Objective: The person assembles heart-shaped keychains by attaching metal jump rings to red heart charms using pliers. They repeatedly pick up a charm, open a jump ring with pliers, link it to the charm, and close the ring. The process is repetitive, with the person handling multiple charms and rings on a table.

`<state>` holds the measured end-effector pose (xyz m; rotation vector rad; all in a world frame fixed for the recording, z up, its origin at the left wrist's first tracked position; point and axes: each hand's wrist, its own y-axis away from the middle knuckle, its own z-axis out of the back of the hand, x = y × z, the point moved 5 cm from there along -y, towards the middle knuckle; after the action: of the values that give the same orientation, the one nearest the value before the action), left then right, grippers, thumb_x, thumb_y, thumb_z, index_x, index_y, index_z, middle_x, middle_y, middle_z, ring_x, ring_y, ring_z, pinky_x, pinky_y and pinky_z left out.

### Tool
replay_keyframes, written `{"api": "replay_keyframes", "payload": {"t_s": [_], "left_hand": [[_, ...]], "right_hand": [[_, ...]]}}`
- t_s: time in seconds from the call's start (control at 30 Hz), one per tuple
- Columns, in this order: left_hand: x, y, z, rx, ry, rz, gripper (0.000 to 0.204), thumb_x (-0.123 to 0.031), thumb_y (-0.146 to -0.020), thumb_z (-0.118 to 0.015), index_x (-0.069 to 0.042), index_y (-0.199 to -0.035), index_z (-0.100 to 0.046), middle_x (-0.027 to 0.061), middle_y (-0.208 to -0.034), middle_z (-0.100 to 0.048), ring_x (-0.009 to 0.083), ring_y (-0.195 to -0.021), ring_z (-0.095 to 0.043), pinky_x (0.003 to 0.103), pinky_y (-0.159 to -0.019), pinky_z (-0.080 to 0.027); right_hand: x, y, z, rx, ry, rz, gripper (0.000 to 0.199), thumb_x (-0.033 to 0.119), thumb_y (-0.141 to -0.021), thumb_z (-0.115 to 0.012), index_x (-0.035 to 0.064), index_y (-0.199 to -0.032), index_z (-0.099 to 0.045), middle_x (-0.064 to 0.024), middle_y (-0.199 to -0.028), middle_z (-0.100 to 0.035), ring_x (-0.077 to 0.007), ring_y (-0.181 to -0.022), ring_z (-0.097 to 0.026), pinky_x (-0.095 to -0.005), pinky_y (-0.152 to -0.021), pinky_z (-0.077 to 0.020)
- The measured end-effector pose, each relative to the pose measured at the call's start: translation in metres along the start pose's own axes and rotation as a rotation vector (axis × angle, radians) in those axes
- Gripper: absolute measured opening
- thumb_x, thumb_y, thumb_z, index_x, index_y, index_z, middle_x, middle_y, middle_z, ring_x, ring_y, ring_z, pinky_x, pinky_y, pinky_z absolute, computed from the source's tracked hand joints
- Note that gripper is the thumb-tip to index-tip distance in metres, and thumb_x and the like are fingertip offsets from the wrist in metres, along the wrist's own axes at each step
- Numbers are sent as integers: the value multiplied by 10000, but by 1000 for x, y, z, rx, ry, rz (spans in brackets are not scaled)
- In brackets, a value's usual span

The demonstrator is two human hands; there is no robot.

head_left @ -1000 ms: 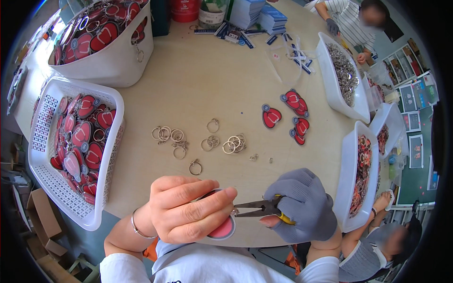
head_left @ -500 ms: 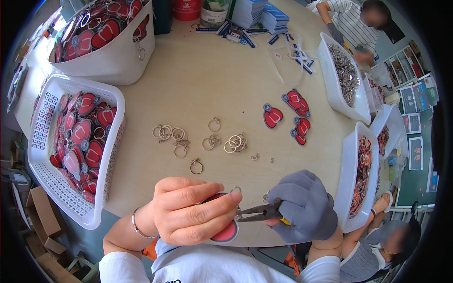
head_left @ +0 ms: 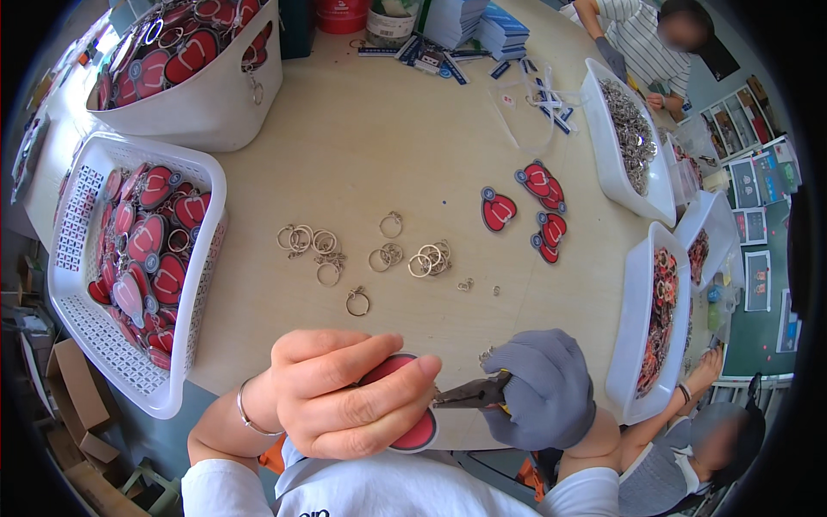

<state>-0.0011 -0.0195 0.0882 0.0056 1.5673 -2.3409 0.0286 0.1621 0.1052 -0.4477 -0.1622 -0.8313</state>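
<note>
Bare fingers of the left hand (head_left: 353,392) clasp a red tag (head_left: 419,432) over the near edge of the counter (head_left: 345,155), while the gloved right hand (head_left: 543,388) grasps pliers (head_left: 472,394) with their tips at the tag's side. The jaws, plainly parted a second ago, now look nearly together, which suggests a squeeze on something too small to make out. Farther out lie metal rings (head_left: 437,258) and loose tags (head_left: 498,209), with a white basket (head_left: 164,403) at left.
</note>
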Motion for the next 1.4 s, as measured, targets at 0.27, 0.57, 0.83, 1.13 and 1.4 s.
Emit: {"api": "replay_keyframes", "payload": {"t_s": [0.27,0.57,0.83,1.13,1.4], "left_hand": [[-4,0,1,40,-122,-44,226,-42,-654,-703,-114,-845,-606,21,-913,-696,164,-695,-614,217,-603,-464],[-4,-1,3,36,-82,-57,221,-44,-671,-697,-117,-860,-610,17,-916,-698,164,-701,-618,216,-607,-470],[-4,-1,4,43,-87,-36,210,-43,-672,-693,-121,-851,-614,20,-908,-698,161,-704,-621,215,-609,-477],[-2,-13,15,101,-258,19,155,-59,-684,-664,-97,-826,-614,63,-893,-694,171,-700,-622,240,-602,-478],[42,4,122,-138,-1038,823,319,12,-898,-539,-5,-1212,-595,141,-1146,-648,276,-1033,-639,374,-892,-503]], "right_hand": [[8,1,2,38,15,-77,400,50,-477,-734,18,-847,-586,-98,-925,-568,-298,-750,-574,-404,-652,-451],[-3,-2,-4,52,-177,-46,383,56,-466,-749,31,-814,-592,-97,-921,-597,-316,-785,-590,-419,-685,-469],[0,-3,3,38,-3,-24,284,129,-572,-734,26,-775,-564,-131,-997,-582,-317,-863,-573,-427,-734,-453],[-22,-18,-1,-36,-175,-80,254,133,-677,-773,30,-733,-548,-99,-913,-587,-272,-768,-568,-390,-672,-443],[-149,-24,-49,-72,383,-486,334,280,-730,-757,-3,-818,-604,-117,-1068,-543,-307,-1009,-509,-434,-825,-435]]}}
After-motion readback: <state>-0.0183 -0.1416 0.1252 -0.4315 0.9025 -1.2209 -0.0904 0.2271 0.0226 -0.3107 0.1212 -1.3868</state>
